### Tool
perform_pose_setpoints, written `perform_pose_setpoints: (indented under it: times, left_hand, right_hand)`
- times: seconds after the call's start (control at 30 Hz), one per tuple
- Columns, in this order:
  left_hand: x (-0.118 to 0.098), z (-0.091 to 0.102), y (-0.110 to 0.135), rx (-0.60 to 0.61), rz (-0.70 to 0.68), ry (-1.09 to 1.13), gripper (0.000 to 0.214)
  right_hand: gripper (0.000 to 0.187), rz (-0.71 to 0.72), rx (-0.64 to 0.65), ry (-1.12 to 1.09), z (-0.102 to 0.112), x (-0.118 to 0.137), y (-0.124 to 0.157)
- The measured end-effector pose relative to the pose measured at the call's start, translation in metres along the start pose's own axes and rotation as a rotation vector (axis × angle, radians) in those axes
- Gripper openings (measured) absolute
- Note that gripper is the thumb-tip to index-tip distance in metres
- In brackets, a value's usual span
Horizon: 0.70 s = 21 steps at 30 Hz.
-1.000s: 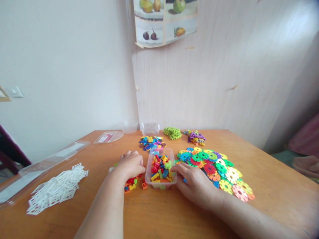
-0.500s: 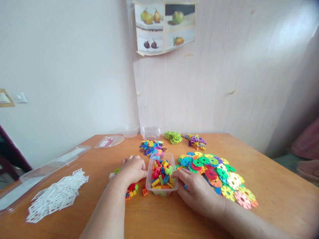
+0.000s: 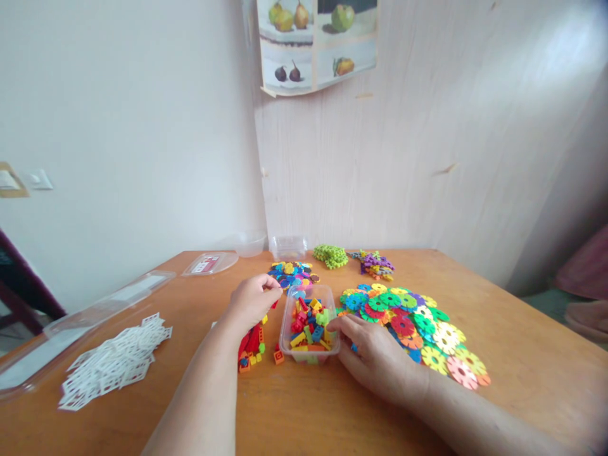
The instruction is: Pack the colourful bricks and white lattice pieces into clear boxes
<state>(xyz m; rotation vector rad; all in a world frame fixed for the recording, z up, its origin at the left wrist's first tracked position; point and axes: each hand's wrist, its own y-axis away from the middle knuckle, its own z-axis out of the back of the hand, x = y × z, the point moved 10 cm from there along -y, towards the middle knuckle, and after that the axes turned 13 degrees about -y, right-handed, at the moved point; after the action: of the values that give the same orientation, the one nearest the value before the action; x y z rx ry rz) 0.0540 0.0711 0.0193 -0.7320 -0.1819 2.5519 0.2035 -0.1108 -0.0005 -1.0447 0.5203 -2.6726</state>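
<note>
A small clear plastic tub full of little coloured bricks stands on the wooden table. My left hand is raised just left of the tub's far corner, fingers curled in a pinch; what it holds is too small to make out. Below it lies a loose heap of small bricks. My right hand rests on the table against the tub's right side, fingertips touching its wall.
A spread of large coloured gear discs lies right of the tub. Smaller disc piles, green pieces and purple pieces sit behind. White lattice pieces, clear lids and empty tubs are at the left and back.
My left hand has lifted off the loose brick heap and moved up toward the tub's far left corner. My right hand stays at the tub's side.
</note>
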Motion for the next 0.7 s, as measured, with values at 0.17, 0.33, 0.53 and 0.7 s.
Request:
perform_pose_setpoints:
  times: [0.17, 0.33, 0.53, 0.7]
  left_hand:
    - [-0.027, 0.004, 0.009, 0.038, -0.108, 0.395, 0.030]
    - [-0.051, -0.001, 0.020, 0.206, -0.184, 0.544, 0.035]
    - [-0.036, 0.005, 0.013, 0.094, -0.102, 0.484, 0.032]
    - [-0.035, -0.002, 0.008, 0.054, -0.189, 0.251, 0.028]
  right_hand:
    - [0.017, 0.002, 0.000, 0.007, -0.001, -0.002, -0.001]
    - [0.022, -0.009, 0.001, 0.026, -0.002, -0.003, 0.000]
    - [0.030, -0.022, 0.088, 0.034, -0.004, 0.008, 0.003]
    - [0.019, -0.064, 0.082, 0.018, -0.004, 0.007, 0.005]
